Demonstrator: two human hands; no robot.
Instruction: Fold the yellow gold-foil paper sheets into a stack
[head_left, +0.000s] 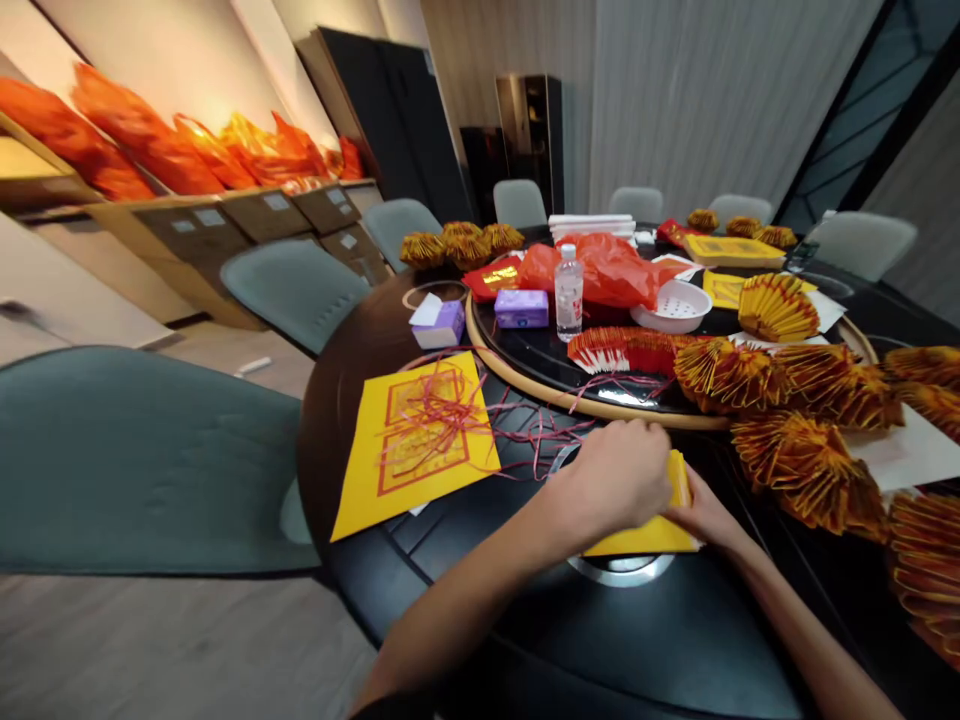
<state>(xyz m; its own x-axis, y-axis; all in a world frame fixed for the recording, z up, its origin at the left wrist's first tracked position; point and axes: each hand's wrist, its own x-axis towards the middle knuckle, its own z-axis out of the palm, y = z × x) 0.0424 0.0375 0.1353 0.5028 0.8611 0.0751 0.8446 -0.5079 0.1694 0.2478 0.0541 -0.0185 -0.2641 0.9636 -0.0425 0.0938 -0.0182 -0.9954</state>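
Note:
A piece of folded yellow paper (pixel 641 540) lies at the table's near edge, over a round metal-rimmed fitting (pixel 626 572). My left hand (pixel 619 475) is closed in a fist at the paper's raised fold, its fingertips hidden behind the knuckles. From the other side my right hand (pixel 705 512) grips the fold, thumb toward me. To the left, a flat yellow sheet with red printing (pixel 360 470) has a loose heap of thin pink-red strings (pixel 439 410) on it. More strings trail across toward my left hand.
Fanned red-and-gold paper bundles (pixel 814 470) crowd the right side. On the turntable (pixel 525 385) stand a water bottle (pixel 568 295), a purple tissue pack (pixel 521 308), a white basket (pixel 679 306) and a red plastic bag (pixel 611 270). Green chairs (pixel 150 460) surround the table.

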